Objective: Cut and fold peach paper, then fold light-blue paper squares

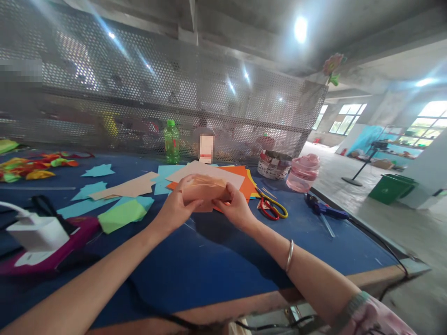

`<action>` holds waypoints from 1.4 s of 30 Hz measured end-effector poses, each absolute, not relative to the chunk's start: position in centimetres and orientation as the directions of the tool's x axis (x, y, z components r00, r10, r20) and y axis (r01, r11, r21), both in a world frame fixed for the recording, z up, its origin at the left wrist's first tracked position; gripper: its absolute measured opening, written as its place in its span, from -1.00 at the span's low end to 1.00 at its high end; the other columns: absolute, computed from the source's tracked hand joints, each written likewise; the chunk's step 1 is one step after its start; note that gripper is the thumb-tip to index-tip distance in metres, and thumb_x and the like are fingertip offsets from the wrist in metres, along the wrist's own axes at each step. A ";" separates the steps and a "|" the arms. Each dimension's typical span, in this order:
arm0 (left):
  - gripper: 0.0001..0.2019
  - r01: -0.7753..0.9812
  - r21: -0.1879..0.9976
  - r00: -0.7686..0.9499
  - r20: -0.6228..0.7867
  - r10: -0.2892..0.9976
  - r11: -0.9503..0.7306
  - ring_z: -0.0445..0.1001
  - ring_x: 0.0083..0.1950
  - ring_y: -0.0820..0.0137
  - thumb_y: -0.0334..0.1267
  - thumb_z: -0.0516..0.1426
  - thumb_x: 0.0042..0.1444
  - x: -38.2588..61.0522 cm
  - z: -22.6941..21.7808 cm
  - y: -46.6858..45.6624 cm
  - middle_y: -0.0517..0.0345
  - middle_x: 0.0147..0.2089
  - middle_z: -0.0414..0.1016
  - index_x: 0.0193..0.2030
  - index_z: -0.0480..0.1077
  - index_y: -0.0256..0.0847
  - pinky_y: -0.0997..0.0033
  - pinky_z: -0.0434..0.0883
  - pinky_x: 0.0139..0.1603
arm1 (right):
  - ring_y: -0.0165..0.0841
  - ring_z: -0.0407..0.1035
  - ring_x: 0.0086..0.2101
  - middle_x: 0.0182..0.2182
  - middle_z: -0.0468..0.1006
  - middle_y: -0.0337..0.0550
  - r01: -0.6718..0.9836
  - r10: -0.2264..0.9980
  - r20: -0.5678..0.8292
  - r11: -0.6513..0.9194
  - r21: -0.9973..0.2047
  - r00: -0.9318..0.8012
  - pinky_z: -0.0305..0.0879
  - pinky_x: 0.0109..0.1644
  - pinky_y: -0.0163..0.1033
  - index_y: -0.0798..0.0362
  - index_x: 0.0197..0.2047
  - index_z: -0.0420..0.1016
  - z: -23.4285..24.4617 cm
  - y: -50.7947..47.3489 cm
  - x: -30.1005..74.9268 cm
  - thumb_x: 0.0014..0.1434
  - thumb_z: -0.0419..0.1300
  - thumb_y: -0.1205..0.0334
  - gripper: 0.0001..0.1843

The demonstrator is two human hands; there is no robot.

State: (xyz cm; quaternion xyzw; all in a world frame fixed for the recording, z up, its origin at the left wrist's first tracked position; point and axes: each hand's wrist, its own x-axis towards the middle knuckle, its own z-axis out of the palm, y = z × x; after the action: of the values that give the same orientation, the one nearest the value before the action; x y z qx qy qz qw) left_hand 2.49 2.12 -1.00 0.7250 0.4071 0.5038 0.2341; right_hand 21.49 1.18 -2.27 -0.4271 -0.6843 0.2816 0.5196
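Note:
Between my two hands a folded sheet of tan paper (203, 192) is held up above the table. My left hand (181, 204) pinches its left end, thumb along the lower edge. At the right end, my right hand (235, 204) grips it between thumb and fingers. The paper bulges into layers along its upper edge. Behind it lies a fanned stack of coloured paper, with an orange sheet (240, 179) and a pale tan sheet (174, 173) showing. Scissors with red and yellow handles (274, 209) rest to the right of my right hand.
Cut pieces of blue paper (99, 170) and green paper (122, 216) lie left, near a purple power strip (80, 237) with a white charger (38, 234). A green bottle (171, 142), a woven basket (274, 167), a pink jar (303, 173) and a blue glue gun (326, 208) stand or lie around.

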 end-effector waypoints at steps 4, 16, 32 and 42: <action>-0.40 0.385 0.771 0.179 0.477 0.860 -0.508 0.48 0.16 0.01 -0.08 0.30 -0.08 2.3 -1.1 2.1 -0.10 0.11 0.54 0.12 0.34 -0.21 -0.03 0.33 0.24 | -0.23 0.41 -0.08 -0.09 0.48 -0.10 0.324 0.860 0.488 0.508 -0.798 -0.147 0.39 0.03 -0.11 0.04 -0.02 0.29 -2.4 1.0 21.4 -0.01 0.34 0.20 -0.51; -0.53 -0.033 0.997 0.094 0.069 0.993 -0.066 0.58 -0.17 0.08 -0.17 0.38 -0.39 2.8 -0.4 1.7 0.04 -0.29 0.65 -0.24 0.50 -0.26 0.13 0.45 -0.09 | -0.28 0.45 -0.17 -0.14 0.55 -0.09 0.376 0.930 0.326 0.368 -0.850 -0.172 0.37 -0.12 -0.18 0.05 -0.05 0.32 -2.5 0.8 21.5 0.10 0.29 -0.06 -0.52; -0.54 -0.143 0.989 0.055 0.050 0.997 -0.042 0.55 -0.26 0.23 -0.28 0.40 -0.51 2.8 -0.1 1.7 0.14 -0.38 0.65 -0.32 0.53 -0.25 0.28 0.40 -0.13 | -0.36 0.41 -0.36 -0.36 0.53 -0.23 0.452 0.809 0.587 0.523 -0.723 0.002 0.32 -0.22 -0.24 0.02 -0.26 0.39 -0.8 0.7 22.3 0.18 0.11 0.18 -0.89; -0.56 -0.117 0.993 0.091 0.042 0.995 -0.031 0.58 -0.26 0.17 -0.25 0.39 -0.44 2.7 -0.5 1.8 0.10 -0.35 0.67 -0.29 0.54 -0.24 0.20 0.42 -0.09 | -0.29 0.41 -0.06 -0.06 0.47 -0.01 0.285 0.803 0.595 0.561 -0.777 0.043 0.39 -0.04 -0.17 0.03 0.04 0.30 -1.2 0.4 21.7 0.32 0.06 0.02 -0.67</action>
State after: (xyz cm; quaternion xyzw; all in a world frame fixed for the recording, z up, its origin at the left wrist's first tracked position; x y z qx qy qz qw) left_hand 2.71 1.85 -0.52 0.5022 0.4369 0.5132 0.5417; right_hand 21.72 0.40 -1.22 -0.4146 -0.6561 0.2188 0.5914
